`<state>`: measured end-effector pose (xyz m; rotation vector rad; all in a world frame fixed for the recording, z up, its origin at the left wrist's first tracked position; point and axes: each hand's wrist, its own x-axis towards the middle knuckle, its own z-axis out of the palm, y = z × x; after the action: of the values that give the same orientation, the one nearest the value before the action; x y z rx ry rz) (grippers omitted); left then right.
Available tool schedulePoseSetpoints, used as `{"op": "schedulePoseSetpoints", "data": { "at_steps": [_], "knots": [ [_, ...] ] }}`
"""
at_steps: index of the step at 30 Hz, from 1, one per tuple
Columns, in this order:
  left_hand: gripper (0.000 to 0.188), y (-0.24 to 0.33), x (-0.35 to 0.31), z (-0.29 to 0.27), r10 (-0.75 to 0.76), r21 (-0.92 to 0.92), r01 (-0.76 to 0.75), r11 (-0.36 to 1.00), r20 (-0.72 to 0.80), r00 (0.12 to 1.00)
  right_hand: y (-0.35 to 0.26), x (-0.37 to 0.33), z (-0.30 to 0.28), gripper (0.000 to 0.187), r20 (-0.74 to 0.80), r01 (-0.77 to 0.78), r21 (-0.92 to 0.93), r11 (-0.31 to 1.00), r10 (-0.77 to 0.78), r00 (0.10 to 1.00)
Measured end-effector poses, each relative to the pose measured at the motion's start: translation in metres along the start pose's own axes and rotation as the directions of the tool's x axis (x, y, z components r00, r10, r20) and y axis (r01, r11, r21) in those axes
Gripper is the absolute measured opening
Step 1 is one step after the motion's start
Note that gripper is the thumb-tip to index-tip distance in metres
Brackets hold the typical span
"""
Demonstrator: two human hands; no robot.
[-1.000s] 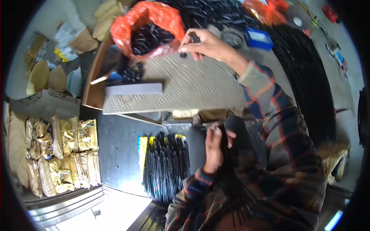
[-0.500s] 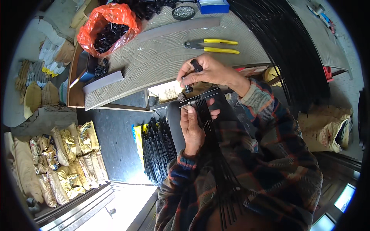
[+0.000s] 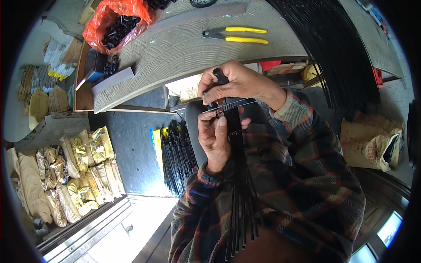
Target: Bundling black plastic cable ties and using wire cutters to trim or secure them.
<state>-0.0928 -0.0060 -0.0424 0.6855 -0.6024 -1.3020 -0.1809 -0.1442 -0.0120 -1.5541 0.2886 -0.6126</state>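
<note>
My left hand point(image 3: 213, 142) grips a flat row of thin black rods point(image 3: 235, 139), whose loose ends fan out down over my lap. Thin wires point(image 3: 246, 102) lie crosswise at the top of the row. Just above, my right hand point(image 3: 241, 83) is closed around a black cylindrical piece point(image 3: 220, 76) with a narrower lower end. That lower end meets the top of the rods by my left fingers; the exact contact is hidden.
Yellow-handled cutters point(image 3: 245, 40) lie on the bench point(image 3: 175, 57). At its left stands a red plastic bag point(image 3: 94, 34) of black parts. Long black rods point(image 3: 337, 48) hang over the right side. More rods point(image 3: 177, 158) stand below; wrapped bundles point(image 3: 72, 175) lie left.
The black cylindrical piece has come down to the rods, and my hands are closer together. My left fingers have shifted on the row. The view has tilted slightly, moving the bench upward.
</note>
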Motion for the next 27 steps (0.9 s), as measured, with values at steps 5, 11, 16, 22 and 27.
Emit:
{"op": "schedulePoseSetpoints", "data": {
  "at_steps": [5,11,16,22,27],
  "knots": [
    [0.019,0.001,-0.002,-0.003,-0.004,-0.024,0.003,1.0,-0.014,1.0,-0.001,-0.001,0.004,0.015,-0.018,0.06,-0.071,0.996,-0.061,0.998],
    [0.02,0.0,-0.001,-0.005,0.006,-0.051,-0.006,0.999,0.0,1.0,0.004,0.0,0.004,0.017,-0.032,0.079,-0.052,0.996,-0.081,0.996],
    [0.022,0.007,-0.002,0.001,0.011,-0.035,-0.013,0.999,-0.048,0.999,0.005,0.003,0.004,0.016,0.009,0.133,-0.049,0.99,-0.132,0.991],
    [0.028,0.007,0.002,-0.006,0.03,-0.021,-0.033,0.999,-0.093,0.995,0.012,-0.01,0.012,0.036,-0.517,0.079,0.182,0.98,0.027,0.855],
    [0.028,0.013,0.007,-0.005,0.098,-0.01,-0.102,0.995,-0.178,0.979,0.04,-0.057,0.052,0.025,-0.704,0.303,0.293,0.907,-0.01,0.71]
  ]
}}
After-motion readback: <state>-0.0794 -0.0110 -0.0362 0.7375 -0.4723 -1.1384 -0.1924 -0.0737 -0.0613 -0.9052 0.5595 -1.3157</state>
